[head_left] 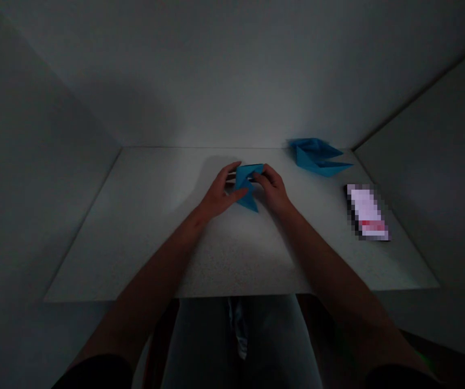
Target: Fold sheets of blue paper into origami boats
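We see, in dim light, a pale, speckled table (135,221) whose far edge meets a plain grey back wall (224,70) bearing a soft shadow (123,102), while a left wall (21,162) and a right wall (439,173) flank it and a dark seam (419,95) slants up where the back and right walls join.

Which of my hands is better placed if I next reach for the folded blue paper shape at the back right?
Probably your right hand: it is nearer the folded blue paper shape, on that same side. Your left hand is farther away, across the angular blue paper piece both hands hold.
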The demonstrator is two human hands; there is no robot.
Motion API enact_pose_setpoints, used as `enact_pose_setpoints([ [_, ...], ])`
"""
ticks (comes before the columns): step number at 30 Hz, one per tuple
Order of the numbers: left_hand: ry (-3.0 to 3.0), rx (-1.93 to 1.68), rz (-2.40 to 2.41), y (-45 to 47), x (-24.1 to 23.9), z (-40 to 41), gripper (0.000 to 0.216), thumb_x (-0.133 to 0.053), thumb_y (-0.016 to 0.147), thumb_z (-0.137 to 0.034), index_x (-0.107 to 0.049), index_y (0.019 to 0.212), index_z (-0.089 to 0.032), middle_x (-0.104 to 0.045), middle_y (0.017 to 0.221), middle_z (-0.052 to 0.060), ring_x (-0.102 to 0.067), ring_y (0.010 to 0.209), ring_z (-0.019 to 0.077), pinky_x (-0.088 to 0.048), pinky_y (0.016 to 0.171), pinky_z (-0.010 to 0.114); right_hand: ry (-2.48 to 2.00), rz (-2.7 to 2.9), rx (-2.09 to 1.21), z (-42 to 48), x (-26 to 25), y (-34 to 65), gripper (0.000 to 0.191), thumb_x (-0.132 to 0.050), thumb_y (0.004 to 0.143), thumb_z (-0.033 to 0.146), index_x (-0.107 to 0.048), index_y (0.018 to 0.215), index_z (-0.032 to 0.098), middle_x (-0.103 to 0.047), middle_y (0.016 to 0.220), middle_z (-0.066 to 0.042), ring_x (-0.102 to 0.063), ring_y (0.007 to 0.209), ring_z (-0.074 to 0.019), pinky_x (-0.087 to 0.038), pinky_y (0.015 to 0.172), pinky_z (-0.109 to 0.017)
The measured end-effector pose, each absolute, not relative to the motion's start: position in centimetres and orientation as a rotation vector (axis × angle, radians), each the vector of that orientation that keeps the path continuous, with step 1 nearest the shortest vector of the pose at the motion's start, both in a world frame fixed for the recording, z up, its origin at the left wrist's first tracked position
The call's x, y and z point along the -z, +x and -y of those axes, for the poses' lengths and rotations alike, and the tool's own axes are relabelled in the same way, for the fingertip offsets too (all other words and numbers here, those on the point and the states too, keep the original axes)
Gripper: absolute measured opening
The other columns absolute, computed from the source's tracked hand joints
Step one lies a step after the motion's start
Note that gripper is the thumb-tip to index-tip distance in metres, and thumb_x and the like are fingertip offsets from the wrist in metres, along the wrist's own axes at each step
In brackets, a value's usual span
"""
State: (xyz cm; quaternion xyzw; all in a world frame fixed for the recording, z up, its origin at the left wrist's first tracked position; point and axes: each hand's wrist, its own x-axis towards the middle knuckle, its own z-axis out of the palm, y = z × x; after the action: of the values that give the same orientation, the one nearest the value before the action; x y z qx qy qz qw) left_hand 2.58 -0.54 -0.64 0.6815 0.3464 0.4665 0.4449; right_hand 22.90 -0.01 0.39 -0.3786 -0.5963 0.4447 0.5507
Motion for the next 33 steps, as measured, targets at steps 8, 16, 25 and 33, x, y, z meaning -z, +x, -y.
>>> enact_pose_setpoints([
  [8,1.614,-1.104,-0.693,2.0,1.1,0.0,0.091,-0.083,0.089,-0.066,-0.045,0.164,-0.031,-0.061,0.154,0.015,-0.063,0.138,0.0378,-0.058,0.114,0.055,-0.776,1.103,-1.449,-0.4,-0.5,23.0,0.033,-0.074,0.077,0.049,-0.067,0.099,0.025,-0.069,0.084,-0.001,-0.066,0.075,-0.0205,-0.063,0.067,-0.035],
  [16,1.646,-1.133,-0.956,2.0,0.0,0.3,0.097,-0.091,0.076,-0.070,-0.053,0.154,-0.026,-0.063,0.154,0.016,-0.060,0.143,0.0399,-0.053,0.118,0.055,-0.773,1.007,-1.421,-0.9,-0.7,24.0,0.047,-0.081,0.077,0.057,-0.046,0.082,0.028,-0.048,0.069,0.006,-0.058,0.065,-0.0160,-0.064,0.064,-0.032],
  [25,1.411,-1.048,-0.977,2.8,-0.4,0.8,0.081,-0.087,0.081,-0.072,-0.062,0.139,-0.021,-0.074,0.131,0.014,-0.072,0.120,0.0336,-0.062,0.101,0.048,-0.802,1.261,-1.310,-0.1,-0.5,22.8,0.057,-0.097,0.070,0.068,-0.066,0.093,0.026,-0.063,0.075,0.005,-0.061,0.067,-0.0141,-0.055,0.064,-0.028],
  [33,1.351,-1.116,-1.021,2.9,-0.2,0.7,0.085,-0.095,0.074,-0.069,-0.061,0.138,-0.023,-0.072,0.124,0.012,-0.071,0.105,0.0252,-0.060,0.086,0.037,-0.869,1.322,-1.221,0.2,-0.4,22.3,0.053,-0.084,0.084,0.075,-0.064,0.085,0.026,-0.053,0.067,0.006,-0.048,0.059,-0.0115,-0.042,0.054,-0.026],
])
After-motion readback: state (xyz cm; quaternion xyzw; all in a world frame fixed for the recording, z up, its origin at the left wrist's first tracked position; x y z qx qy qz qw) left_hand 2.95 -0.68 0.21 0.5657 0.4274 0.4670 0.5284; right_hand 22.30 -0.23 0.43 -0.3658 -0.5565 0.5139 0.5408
